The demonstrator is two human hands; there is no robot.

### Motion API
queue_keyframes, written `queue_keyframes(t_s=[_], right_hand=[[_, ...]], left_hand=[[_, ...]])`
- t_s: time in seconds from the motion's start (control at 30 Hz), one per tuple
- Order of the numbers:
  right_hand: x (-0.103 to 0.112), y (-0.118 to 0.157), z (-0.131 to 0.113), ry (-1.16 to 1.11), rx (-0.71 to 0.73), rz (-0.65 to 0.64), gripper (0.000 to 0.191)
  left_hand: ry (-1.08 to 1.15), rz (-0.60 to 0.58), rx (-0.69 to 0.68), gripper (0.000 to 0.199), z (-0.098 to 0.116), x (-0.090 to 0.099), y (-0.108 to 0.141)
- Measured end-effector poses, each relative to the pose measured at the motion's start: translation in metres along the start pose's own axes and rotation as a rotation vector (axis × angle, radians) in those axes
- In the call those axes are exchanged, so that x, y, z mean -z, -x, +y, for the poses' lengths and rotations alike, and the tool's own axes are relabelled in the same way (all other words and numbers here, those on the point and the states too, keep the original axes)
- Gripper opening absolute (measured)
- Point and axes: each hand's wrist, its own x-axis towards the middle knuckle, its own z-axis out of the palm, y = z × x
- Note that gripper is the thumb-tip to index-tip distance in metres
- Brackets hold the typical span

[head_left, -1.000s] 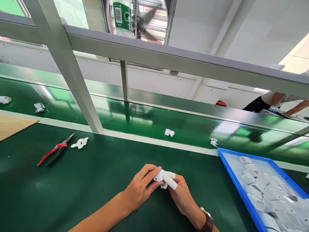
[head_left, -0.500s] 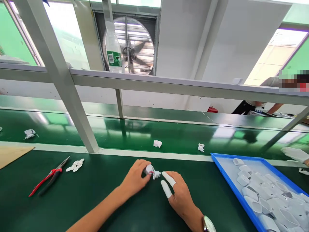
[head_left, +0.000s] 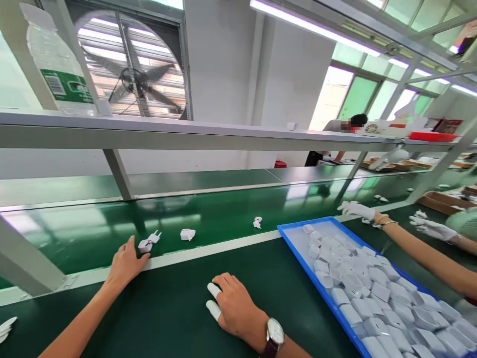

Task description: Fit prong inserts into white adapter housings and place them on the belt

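Note:
My left hand (head_left: pixel 126 261) reaches over the belt's near edge, thumb and forefinger apart. Right at its fingertips, on the green belt, lies a small white plug-like part (head_left: pixel 149 242) with prongs pointing away; whether skin still touches it is hard to see. My right hand (head_left: pixel 234 303), white covers on two fingers and a watch on the wrist, hovers low above the dark green table with nothing in it, fingers loosely spread. Two more small white parts, one in the middle (head_left: pixel 188 234) and one farther right (head_left: pixel 257 222), rest on the belt.
A blue-rimmed tray (head_left: pixel 316 278) full of white plastic housings is on my right. Beyond it, a co-worker's gloved hands (head_left: pixel 357 211) are over the belt and table. A metal shelf beam (head_left: pixel 223 136) crosses above, carrying a plastic bottle (head_left: pixel 63 74). White flat pieces (head_left: pixel 6 328) lie at far left.
My left hand has moved left and forward from the table to the belt, where the white part now lies. My right hand has drawn away from it. The view has turned right.

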Motion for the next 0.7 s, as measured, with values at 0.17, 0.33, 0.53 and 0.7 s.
queue_keyframes(t_s=[0.17,0.33,0.53,0.7], right_hand=[[0.017,-0.01,0.005,0.065,-0.062,-0.205,0.028],[0.068,0.012,0.042,0.254,-0.332,-0.272,0.024],[0.15,0.112,0.093,0.486,-0.741,-0.267,0.034],[0.169,0.156,0.109,0.5,-0.767,-0.273,0.042]], left_hand=[[0.167,0.17,-0.269,0.06,0.029,-0.013,0.067],[0.285,-0.01,-0.605,0.034,0.029,-0.03,0.144],[0.359,0.001,-0.654,0.024,0.018,-0.017,0.161],[0.42,-0.054,-0.662,0.024,0.047,0.001,0.168]])
